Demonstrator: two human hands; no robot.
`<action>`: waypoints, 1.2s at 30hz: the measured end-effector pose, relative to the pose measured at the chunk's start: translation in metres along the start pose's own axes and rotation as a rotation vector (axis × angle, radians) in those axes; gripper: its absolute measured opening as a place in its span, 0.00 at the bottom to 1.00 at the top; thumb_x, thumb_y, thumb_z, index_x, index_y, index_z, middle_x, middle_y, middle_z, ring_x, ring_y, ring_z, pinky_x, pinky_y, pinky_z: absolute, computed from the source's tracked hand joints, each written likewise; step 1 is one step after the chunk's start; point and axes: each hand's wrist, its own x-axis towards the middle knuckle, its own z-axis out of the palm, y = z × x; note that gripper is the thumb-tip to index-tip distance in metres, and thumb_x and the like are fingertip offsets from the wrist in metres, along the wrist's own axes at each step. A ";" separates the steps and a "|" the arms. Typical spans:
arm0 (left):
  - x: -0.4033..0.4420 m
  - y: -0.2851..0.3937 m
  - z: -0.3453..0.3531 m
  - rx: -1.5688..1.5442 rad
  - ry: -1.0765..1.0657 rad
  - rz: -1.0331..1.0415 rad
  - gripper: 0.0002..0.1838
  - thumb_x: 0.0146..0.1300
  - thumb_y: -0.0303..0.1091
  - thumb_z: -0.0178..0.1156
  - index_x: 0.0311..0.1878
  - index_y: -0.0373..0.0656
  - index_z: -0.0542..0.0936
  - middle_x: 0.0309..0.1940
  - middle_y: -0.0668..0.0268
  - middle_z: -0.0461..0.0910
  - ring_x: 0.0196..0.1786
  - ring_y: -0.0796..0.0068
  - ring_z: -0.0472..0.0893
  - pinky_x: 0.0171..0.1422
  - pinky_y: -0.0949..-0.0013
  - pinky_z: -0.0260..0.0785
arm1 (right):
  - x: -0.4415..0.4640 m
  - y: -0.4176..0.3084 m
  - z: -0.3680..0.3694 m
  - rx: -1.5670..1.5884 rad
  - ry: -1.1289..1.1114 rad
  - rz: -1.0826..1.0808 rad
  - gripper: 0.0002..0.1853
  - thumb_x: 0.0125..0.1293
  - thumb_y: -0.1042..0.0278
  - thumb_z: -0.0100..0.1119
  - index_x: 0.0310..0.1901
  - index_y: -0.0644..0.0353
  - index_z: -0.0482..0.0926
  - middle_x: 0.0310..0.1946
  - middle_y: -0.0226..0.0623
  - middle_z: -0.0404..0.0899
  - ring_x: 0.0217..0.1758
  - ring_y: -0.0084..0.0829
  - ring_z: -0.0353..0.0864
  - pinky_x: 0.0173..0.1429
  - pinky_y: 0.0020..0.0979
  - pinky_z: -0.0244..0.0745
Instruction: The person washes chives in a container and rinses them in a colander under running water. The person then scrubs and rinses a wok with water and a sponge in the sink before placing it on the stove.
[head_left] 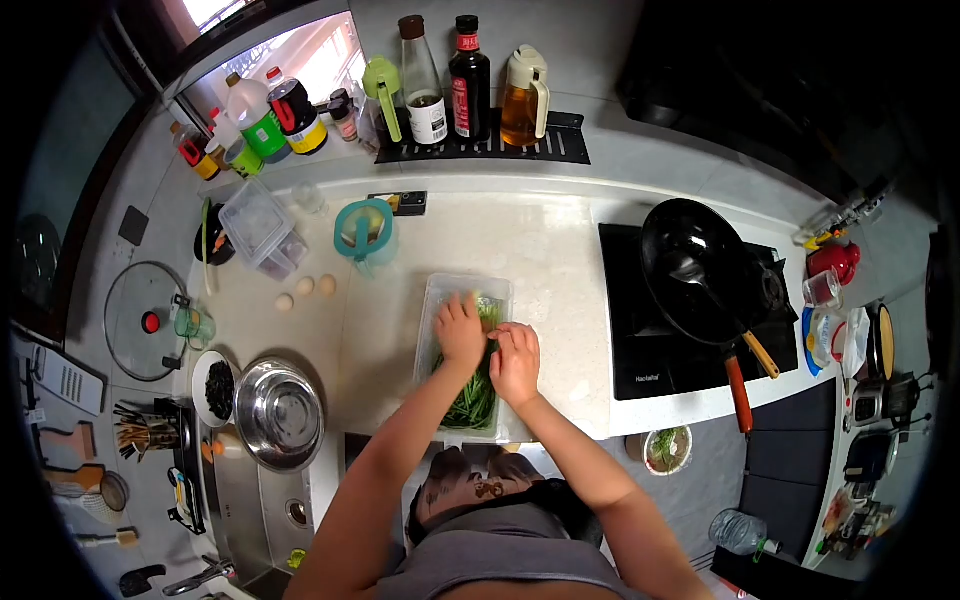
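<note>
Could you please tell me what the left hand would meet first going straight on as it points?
The left hand would probably meet the far wall of the plastic container first; depth is unclear, so it might pass above it.

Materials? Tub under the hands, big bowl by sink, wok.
Tub: probably plastic, cloudy finish; its walls look translucent.
Big bowl: likely stainless steel, polished; silvery with mirror-like highlights.
Wok: dark metal, presumably; glossy black with bright glints. Coated or bare, can't tell.
</note>
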 end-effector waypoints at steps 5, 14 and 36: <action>-0.010 0.012 0.009 0.124 -0.491 -0.014 0.33 0.56 0.55 0.44 0.65 0.57 0.53 0.68 0.58 0.37 0.67 0.41 0.39 0.61 0.38 0.44 | 0.002 -0.002 -0.003 -0.025 0.004 0.001 0.13 0.39 0.81 0.53 0.32 0.61 0.73 0.39 0.38 0.70 0.47 0.41 0.67 0.56 0.43 0.60; 0.008 -0.009 0.007 -0.491 -0.095 -0.075 0.24 0.45 0.34 0.60 0.48 0.39 0.66 0.40 0.51 0.70 0.45 0.50 0.71 0.49 0.54 0.64 | 0.001 -0.002 -0.003 -0.062 0.007 -0.027 0.13 0.38 0.80 0.54 0.32 0.60 0.74 0.39 0.36 0.70 0.48 0.41 0.66 0.58 0.44 0.59; -0.009 0.011 -0.011 -0.574 -0.186 -0.203 0.23 0.49 0.33 0.56 0.51 0.43 0.67 0.55 0.48 0.58 0.57 0.46 0.60 0.56 0.51 0.59 | 0.000 -0.001 0.002 -0.064 0.009 -0.027 0.13 0.37 0.81 0.54 0.31 0.61 0.74 0.37 0.37 0.71 0.47 0.41 0.66 0.55 0.41 0.61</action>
